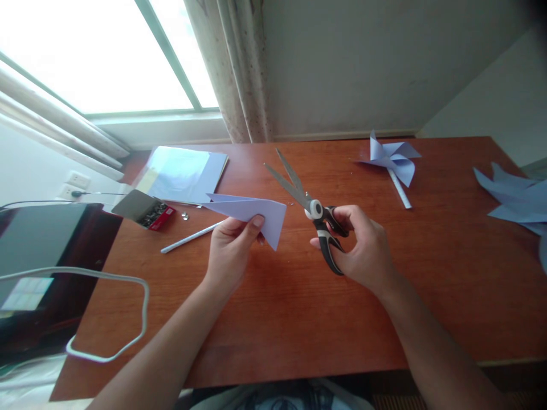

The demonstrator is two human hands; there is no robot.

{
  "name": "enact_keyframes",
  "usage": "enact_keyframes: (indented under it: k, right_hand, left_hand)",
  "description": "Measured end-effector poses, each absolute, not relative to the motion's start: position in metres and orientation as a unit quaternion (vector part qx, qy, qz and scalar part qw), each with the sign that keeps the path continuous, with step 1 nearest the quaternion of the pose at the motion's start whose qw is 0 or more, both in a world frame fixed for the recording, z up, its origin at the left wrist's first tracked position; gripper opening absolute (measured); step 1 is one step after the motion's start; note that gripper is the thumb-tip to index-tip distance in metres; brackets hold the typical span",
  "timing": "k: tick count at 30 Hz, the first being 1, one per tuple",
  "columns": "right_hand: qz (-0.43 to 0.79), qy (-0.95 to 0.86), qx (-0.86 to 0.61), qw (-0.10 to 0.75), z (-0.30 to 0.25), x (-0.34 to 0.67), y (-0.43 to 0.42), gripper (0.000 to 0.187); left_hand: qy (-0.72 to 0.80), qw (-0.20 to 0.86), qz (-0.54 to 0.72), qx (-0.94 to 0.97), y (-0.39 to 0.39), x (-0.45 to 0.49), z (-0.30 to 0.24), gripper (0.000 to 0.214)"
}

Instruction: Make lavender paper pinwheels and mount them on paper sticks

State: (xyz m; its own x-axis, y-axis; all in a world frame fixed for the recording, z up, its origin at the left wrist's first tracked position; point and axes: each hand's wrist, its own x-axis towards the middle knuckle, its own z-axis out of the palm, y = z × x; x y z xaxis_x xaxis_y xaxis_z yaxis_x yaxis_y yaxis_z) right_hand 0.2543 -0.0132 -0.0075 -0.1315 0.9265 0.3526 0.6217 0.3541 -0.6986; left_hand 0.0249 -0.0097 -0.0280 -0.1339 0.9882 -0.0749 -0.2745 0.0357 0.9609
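My left hand (pixel 234 245) pinches a folded pale blue paper triangle (pixel 252 215) above the wooden table (pixel 299 319), thumb on its near face. My right hand (pixel 363 247) grips the black and white handles of a pair of scissors (pixel 308 205). The scissor blades are apart and point up and to the left, just right of the paper's edge, not touching it.
A stack of blue paper (pixel 182 173) lies at the back left, beside an open box of pins (pixel 143 209) and a white stick (pixel 190 237). A finished paper pinwheel (pixel 393 162) lies at the back right. More blue paper shapes (pixel 519 199) sit at the right edge. A white cable (pixel 106 319) loops at left.
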Motion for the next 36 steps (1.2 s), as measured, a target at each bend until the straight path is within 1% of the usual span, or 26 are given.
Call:
enact_keyframes:
  k: [11, 20, 27, 36]
  right_hand:
    - [0.221, -0.738, -0.523, 0.364, -0.0079, 0.2533, -0.015, 0.04]
    - [0.189, -0.765, -0.504, 0.353, -0.0091, 0.2524, -0.017, 0.049]
    - [0.162, -0.773, -0.503, 0.352, -0.0085, 0.2524, -0.0165, 0.049]
    - [0.17, -0.773, -0.5, 0.352, -0.0076, 0.2521, -0.017, 0.051]
  left_hand:
    - [0.461, 0.545, 0.59, 0.377, -0.0101, 0.0253, -0.0276, 0.016]
    - [0.456, 0.537, 0.591, 0.393, -0.0103, 0.0249, -0.0303, 0.016]
    - [0.459, 0.536, 0.591, 0.39, -0.0106, 0.0242, -0.0337, 0.014]
    - [0.464, 0.535, 0.585, 0.396, -0.0103, 0.0237, -0.0331, 0.014]
